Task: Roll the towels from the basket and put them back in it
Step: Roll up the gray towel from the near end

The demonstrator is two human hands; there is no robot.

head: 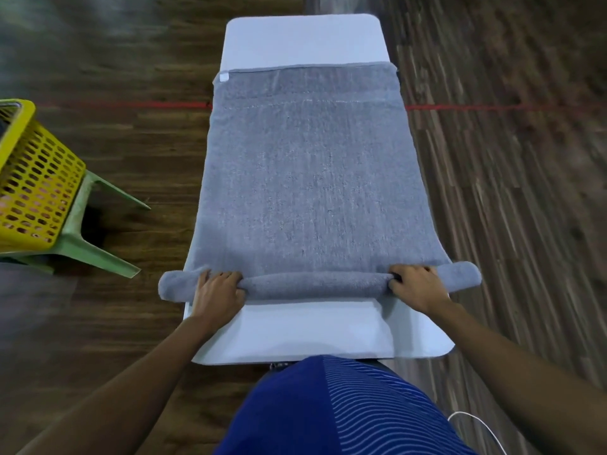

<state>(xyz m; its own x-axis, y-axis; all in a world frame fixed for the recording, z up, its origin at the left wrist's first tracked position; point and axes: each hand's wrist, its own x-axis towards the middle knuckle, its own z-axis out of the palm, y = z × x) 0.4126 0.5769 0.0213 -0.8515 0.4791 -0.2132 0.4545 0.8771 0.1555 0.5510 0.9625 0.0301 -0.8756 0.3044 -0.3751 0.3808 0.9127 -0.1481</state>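
Wood-plank floor all round, dark, open on both sides of the bench. A red line runs left to right across it and passes behind the bench.

White bench, long and narrow, running from near to far. Rounded corners. Bare strip of top at the far end, another bare strip at the near end between the roll and the person's blue shirt.

Grey towel lies flat along the bench, covering most of its length. It is as wide as the bench or slightly wider; its side edges lie at or just over the bench's long edges. Far hem straight, short of the far bench end. Near end is rolled into a tight tube lying across the bench; both tube ends stick out past the bench edges, left and right.

Yellow slotted basket at far left, well apart from the bench, sitting on a green plastic stool. Contents not clear through the slots.

Left hand on the roll near its left end, fingers curled over the top, gripping it. Right hand the same near the right end, fingers curled over and gripping the roll. Roll's middle span is free between them.

Small white tag at the towel's far left corner. Thin white cable at near right, by the shirt.
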